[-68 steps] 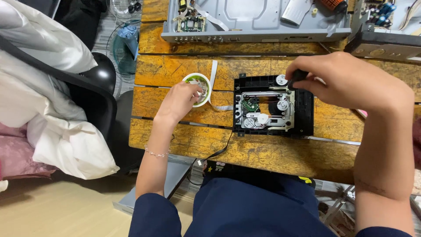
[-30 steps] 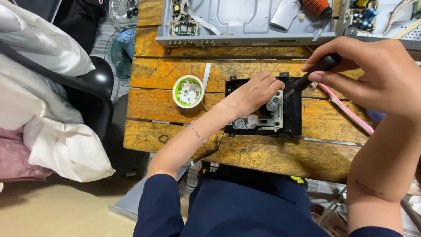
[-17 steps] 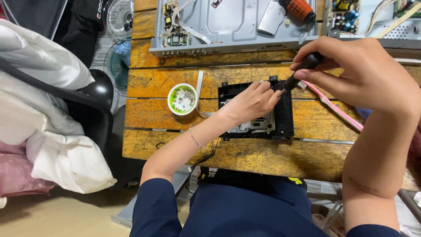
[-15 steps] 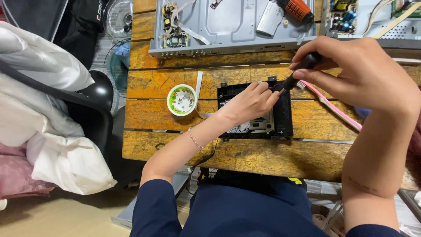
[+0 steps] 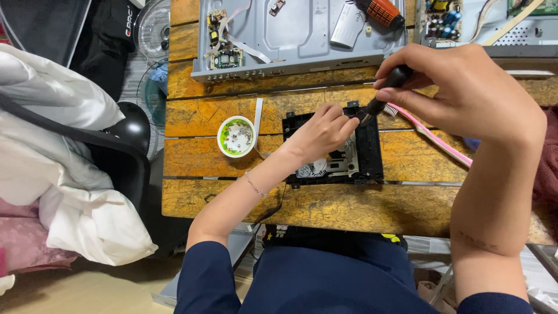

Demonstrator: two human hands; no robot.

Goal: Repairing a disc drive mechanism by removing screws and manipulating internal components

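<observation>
Black screwdriver (image 5: 381,96) gripped in right hand (image 5: 459,90) slants down-left onto the drive (image 5: 366,151); left hand (image 5: 319,134) pinches right at its tip.

Bare wooden table (image 5: 192,157) left of cup (image 5: 236,136); metal chassis (image 5: 302,40) behind.

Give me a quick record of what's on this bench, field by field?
Left hand: left hand rests on the black disc drive, fingers at its top edge
Right hand: right hand grips a black screwdriver, tip down at the drive
Cup: small green-rimmed cup left of the drive
Behind: opened grey metal chassis
Surface: wooden table
</observation>
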